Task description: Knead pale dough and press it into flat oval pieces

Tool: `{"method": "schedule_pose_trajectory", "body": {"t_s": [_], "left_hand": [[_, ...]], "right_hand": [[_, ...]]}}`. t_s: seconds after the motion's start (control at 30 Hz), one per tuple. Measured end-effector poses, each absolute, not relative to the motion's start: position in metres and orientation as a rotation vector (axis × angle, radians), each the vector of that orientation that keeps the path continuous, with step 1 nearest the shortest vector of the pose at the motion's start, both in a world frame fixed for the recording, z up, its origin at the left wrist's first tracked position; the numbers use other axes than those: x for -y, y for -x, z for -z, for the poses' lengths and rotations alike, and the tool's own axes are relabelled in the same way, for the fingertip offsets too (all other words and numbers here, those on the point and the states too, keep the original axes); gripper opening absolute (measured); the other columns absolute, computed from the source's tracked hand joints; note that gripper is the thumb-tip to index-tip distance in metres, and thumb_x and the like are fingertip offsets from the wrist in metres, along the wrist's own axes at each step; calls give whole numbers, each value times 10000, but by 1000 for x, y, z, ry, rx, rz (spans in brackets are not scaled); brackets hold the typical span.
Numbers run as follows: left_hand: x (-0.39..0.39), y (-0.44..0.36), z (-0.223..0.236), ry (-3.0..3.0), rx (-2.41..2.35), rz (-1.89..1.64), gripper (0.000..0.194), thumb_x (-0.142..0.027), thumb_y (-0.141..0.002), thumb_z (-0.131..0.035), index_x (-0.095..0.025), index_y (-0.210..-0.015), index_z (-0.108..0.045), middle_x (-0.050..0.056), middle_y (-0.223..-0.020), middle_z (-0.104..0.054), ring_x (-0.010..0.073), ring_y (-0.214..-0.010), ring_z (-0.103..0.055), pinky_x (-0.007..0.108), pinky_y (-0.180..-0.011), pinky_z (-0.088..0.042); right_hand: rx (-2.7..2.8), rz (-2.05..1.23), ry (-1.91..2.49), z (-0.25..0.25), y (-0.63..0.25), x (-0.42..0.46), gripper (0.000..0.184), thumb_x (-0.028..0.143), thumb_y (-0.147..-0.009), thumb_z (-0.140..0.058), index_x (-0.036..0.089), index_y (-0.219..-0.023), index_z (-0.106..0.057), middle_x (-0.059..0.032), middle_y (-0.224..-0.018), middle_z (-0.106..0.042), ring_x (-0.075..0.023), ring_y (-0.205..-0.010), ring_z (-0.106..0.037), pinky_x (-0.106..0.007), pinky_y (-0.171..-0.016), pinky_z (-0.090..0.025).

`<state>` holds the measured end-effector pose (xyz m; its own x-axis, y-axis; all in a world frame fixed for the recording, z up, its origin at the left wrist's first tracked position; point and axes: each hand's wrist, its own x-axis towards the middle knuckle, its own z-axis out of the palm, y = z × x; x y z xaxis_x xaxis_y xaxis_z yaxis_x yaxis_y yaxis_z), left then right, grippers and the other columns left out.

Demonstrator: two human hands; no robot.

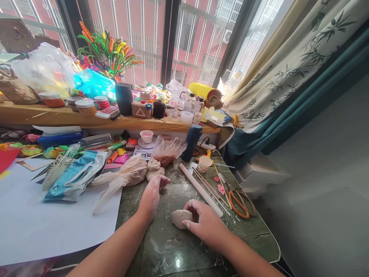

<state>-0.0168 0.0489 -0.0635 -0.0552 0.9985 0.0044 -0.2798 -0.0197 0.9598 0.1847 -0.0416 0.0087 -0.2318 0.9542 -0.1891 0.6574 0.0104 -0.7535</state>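
Pressing our right hand (205, 222) on the dough lump (179, 218), fingers curled over its right side, our left hand (152, 194) open and flat just left of the lump, rolling pin (200, 189) just beyond it, scissors (240, 203) further right.

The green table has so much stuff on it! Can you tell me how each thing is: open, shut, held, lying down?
Beige dough lump: on the table, right hand on it.
Left hand: flat, empty.
White rolling pin: lying flat.
Orange-handled scissors: lying untouched.
White paper cup: upright.
Clear plastic bag: open.
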Motion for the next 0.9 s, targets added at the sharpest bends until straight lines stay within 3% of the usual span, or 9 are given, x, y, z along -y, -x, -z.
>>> {"method": "schedule_pose_trajectory", "body": {"t_s": [0.2, 0.43, 0.6, 0.77, 0.9], "left_hand": [[-47, 17, 62, -992, -1030, -1384, 523, -694, -860, -563, -191, -877, -704, 93, -957, -747, 252, -959, -678, 400, -973, -492], [-46, 16, 56, -964, -1035, -1380, 525, -697, -846, -580, -187, -880, -700, 90, -952, -741, 258, -970, -671, 410, -991, -486], [-45, 16, 53, -973, -1038, -1374, 516, -685, -847, -588, -183, -889, -700, 88, -968, -737, 255, -982, -666, 412, -997, -485], [-46, 16, 51, -963, -1043, -1377, 533, -705, -823, -600, -183, -869, -697, 91, -962, -740, 260, -975, -670, 426, -1008, -483], [-47, 15, 50, -956, -1050, -1360, 554, -725, -813, -595, -183, -867, -698, 90, -963, -738, 258, -981, -666, 422, -1019, -474]], "right_hand": [[1659, -565, 1410, -3, -188, 39, 181, 281, -917, -586, 237, -1093, -587, -68, -1049, -663, -234, -979, -630, -384, -928, -498], [1830, -655, 1415, 35, -183, 40, 536, 202, -893, -579, 253, -1421, -496, -72, -1117, -677, -246, -1095, -651, -421, -1041, -493], [1856, -629, 1388, 47, -180, 39, 442, 205, -846, -663, 252, -1283, -617, -82, -1157, -681, -270, -1115, -635, -430, -1014, -505], [1769, -687, 1448, 37, -182, 34, 129, 253, -877, -660, 240, -999, -701, -53, -1011, -716, -248, -979, -659, -385, -901, -527], [1573, -651, 1366, 20, -185, 29, 204, 344, -926, -617, 233, -1086, -678, -48, -1023, -720, -223, -945, -662, -347, -863, -525]]}}
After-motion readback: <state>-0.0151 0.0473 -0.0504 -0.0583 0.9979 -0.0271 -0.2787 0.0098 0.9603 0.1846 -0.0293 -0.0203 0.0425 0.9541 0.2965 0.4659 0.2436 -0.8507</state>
